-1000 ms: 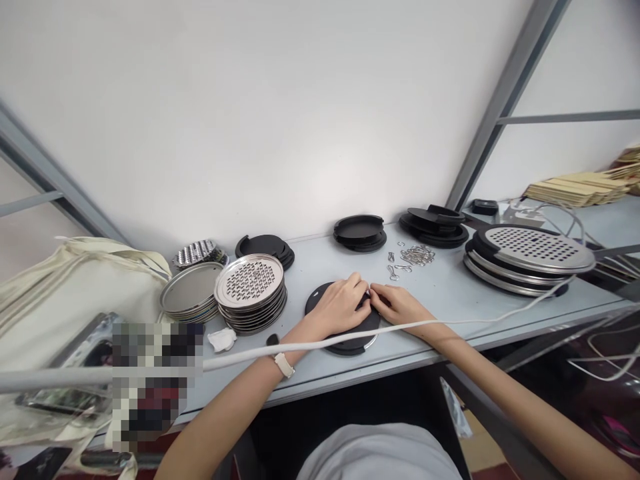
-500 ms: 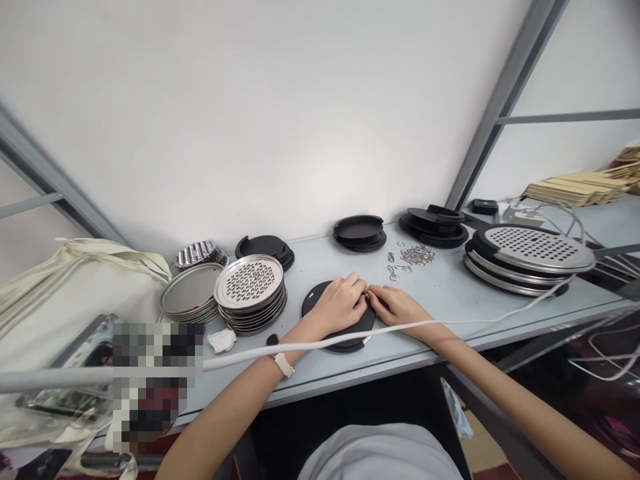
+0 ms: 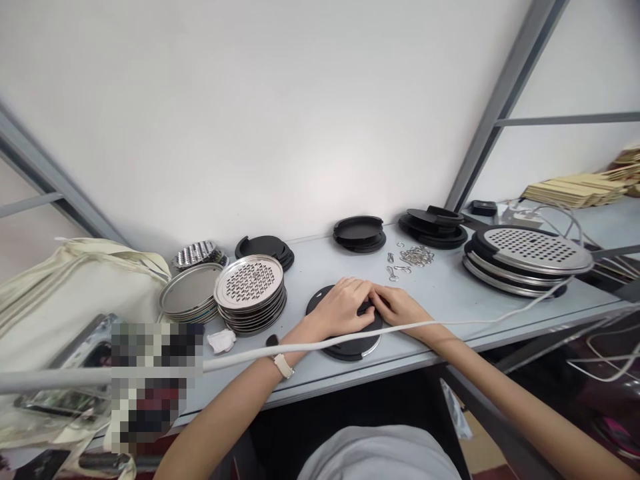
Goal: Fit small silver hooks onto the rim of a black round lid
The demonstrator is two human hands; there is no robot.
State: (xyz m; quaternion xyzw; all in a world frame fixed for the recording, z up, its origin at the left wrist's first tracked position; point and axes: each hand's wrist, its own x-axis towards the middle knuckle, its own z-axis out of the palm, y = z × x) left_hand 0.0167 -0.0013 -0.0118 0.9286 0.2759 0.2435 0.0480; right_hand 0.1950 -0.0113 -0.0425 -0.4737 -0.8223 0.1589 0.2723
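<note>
A round black disc (image 3: 350, 348) with a thin silver rim lies near the table's front edge. My left hand (image 3: 345, 305) rests over its upper part, fingers bent and pressed together at the disc's far right edge. My right hand (image 3: 397, 308) meets it there, thumb and fingers closed at the same edge; whatever small thing might be between the fingertips is hidden. Beyond my hands lies a small pile of metal clips (image 3: 417, 256). To the left stands a stack of silver grater discs (image 3: 254, 283).
Plain metal discs (image 3: 193, 291) and black holders (image 3: 265, 250) stand at the left. More black holders (image 3: 359, 230) are at the back. A grater stack (image 3: 535, 250) stands right. A white cable (image 3: 450, 323) crosses before my forearms.
The black disc has shifted slightly right and towards me, showing more silver rim. My left hand has moved slightly right, and the fingertips of both hands now touch.
</note>
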